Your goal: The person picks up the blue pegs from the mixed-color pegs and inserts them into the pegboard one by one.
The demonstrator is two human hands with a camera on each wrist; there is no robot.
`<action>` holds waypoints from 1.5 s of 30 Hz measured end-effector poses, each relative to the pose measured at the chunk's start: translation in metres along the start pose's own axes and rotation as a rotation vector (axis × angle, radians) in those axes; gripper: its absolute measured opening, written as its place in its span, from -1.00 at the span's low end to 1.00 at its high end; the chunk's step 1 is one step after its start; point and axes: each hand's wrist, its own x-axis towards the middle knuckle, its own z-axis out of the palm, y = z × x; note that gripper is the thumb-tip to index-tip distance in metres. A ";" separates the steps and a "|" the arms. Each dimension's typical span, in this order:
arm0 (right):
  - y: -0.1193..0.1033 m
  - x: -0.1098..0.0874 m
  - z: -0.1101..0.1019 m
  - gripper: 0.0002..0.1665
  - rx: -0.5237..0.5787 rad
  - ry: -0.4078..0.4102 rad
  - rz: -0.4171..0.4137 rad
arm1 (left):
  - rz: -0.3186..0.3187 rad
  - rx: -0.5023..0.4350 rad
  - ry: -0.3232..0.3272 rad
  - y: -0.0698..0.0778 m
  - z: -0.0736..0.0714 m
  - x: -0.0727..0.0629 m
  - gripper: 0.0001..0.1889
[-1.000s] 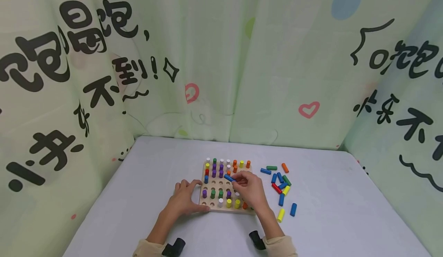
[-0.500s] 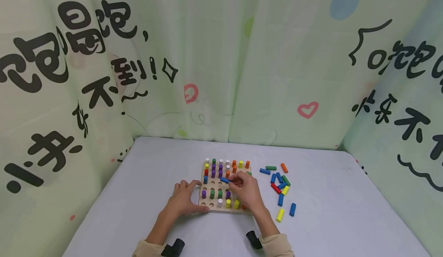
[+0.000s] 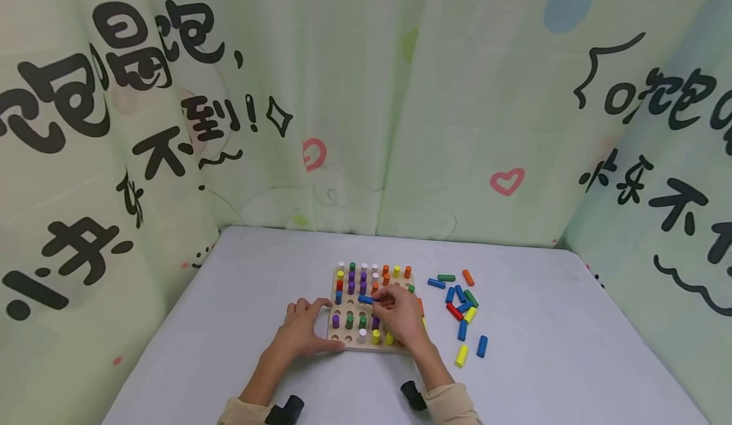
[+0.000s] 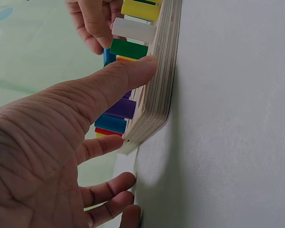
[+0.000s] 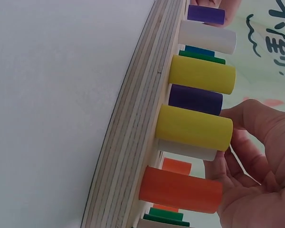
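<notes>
A wooden pegboard (image 3: 362,348) lies on the table with upright pegs of several colours in its holes. My left hand (image 3: 305,330) holds its left front corner, thumb at the front edge and index fingertip at the left side. In the left wrist view the thumb (image 4: 137,71) rests on the board's layered edge (image 4: 164,71). Over the middle rows, my right hand (image 3: 403,314) pinches a blue peg (image 3: 365,299) between thumb and fingers, tilted nearly flat above the holes. Yellow (image 5: 194,128) and orange pegs (image 5: 180,190) partly hide this hand in the right wrist view.
Loose pegs lie scattered to the right of the board, among them a red peg (image 3: 454,312), a yellow peg (image 3: 461,356) and a blue peg (image 3: 482,347). A printed curtain (image 3: 343,94) hangs behind the white-covered table (image 3: 543,336).
My right hand has moved a little left across the board with the blue peg, which has turned closer to level. My left hand stays at the board's corner.
</notes>
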 end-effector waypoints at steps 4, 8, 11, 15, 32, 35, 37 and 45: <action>-0.001 -0.001 0.003 -0.89 -0.006 -0.017 0.018 | -0.002 0.007 0.001 -0.002 0.001 -0.002 -0.10; -0.002 0.001 0.005 -0.88 -0.009 -0.016 0.019 | -0.002 0.004 -0.002 -0.003 0.001 -0.002 -0.09; -0.002 0.003 0.006 -0.89 -0.008 -0.016 0.009 | 0.000 0.002 -0.001 -0.002 0.001 -0.001 -0.09; -0.003 0.006 0.008 -0.90 -0.009 -0.020 0.000 | 0.010 0.008 0.002 -0.002 0.000 0.000 -0.10; -0.013 0.017 0.016 -0.92 -0.030 -0.089 -0.048 | 0.013 0.001 -0.004 -0.003 -0.001 0.002 -0.09; -0.014 0.017 0.016 -0.90 -0.042 -0.095 -0.043 | 0.018 0.001 -0.007 -0.003 -0.002 0.001 -0.10; -0.016 0.017 0.017 -0.88 -0.043 -0.099 -0.026 | 0.018 0.000 -0.006 -0.002 -0.002 0.001 -0.10; -0.020 0.019 0.018 -0.84 -0.022 -0.117 -0.010 | 0.027 -0.003 -0.003 -0.002 -0.001 0.001 -0.11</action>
